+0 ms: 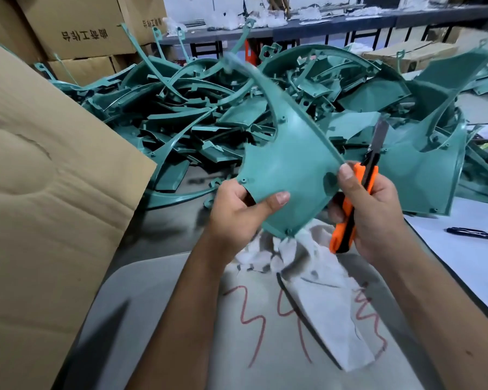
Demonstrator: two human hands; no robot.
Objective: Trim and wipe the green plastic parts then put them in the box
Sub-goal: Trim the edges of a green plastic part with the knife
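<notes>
Head view shows the left hand (234,215) gripping a green plastic part (290,175) at its lower edge, held up above the white cloth (316,277) on the tabletop (158,305). The right hand (375,218) holds an orange knife (355,204), thumb touching the part's right edge. A pile of green parts (209,114) lies behind, a cardboard box (40,192) at the left edge.

Green parts pile (237,114) blocks ahead, cardboard flap (45,178) walls left (table (462,257) right lies open).
</notes>
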